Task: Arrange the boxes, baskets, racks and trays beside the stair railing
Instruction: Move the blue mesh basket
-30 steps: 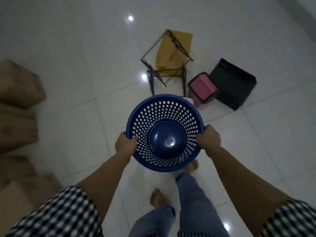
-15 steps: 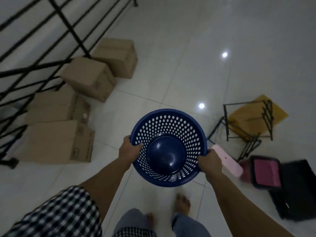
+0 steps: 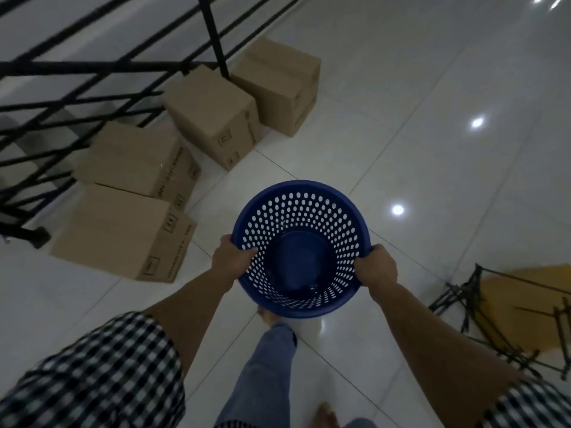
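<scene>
Gripping the blue basket (image 3: 301, 248) (empty) at its rim: left hand (image 3: 232, 261), right hand (image 3: 375, 267).

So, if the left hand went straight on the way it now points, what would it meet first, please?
The blue basket, which it grips at the rim; the left hand points up and to the right across it. Beyond that it looks like bare floor, though depth is unclear.

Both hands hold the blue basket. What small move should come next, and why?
Probably step toward the railing and set the blue basket on the floor beside the cardboard boxes. The left hand and right hand grip its rim in the air; four boxes already line the railing.
</scene>
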Demonstrator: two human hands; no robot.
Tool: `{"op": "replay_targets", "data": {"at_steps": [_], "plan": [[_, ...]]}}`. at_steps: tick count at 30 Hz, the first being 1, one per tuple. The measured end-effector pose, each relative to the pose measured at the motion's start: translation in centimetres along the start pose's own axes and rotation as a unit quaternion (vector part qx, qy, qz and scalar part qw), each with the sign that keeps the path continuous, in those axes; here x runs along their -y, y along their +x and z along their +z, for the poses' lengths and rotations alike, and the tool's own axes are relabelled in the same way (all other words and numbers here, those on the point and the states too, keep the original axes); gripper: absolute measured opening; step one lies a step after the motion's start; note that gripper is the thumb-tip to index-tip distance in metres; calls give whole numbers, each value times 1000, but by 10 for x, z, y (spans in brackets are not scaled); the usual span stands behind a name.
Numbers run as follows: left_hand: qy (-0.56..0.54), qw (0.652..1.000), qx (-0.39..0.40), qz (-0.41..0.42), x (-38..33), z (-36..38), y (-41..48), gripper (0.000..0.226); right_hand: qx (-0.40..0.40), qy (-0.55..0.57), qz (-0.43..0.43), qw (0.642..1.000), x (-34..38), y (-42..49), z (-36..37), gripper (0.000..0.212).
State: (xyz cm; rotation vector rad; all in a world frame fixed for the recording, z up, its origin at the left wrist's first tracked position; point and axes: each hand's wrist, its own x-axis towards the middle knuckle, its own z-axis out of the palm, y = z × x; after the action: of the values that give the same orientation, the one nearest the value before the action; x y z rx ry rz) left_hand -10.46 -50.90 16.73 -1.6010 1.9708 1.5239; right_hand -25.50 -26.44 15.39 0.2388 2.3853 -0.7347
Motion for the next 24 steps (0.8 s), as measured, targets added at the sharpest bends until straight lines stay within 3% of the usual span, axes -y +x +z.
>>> {"op": "replay_targets", "data": {"at_steps": [9,12,19,24], "plan": [[-11,996,46,-80,-38,-14,181,80,60,-27,12,998,118,143,77,52],[-23,994,56,-94,-39,-6,235,56,75,-54,2,996,144,195,107,56],[-73,988,33,-131,-14,29,355,33,95,-72,-29,992,173,311,181,59],[-99,987,-22,-121,0,46,405,33,104,-81,-50,990,184,360,216,63]]}}
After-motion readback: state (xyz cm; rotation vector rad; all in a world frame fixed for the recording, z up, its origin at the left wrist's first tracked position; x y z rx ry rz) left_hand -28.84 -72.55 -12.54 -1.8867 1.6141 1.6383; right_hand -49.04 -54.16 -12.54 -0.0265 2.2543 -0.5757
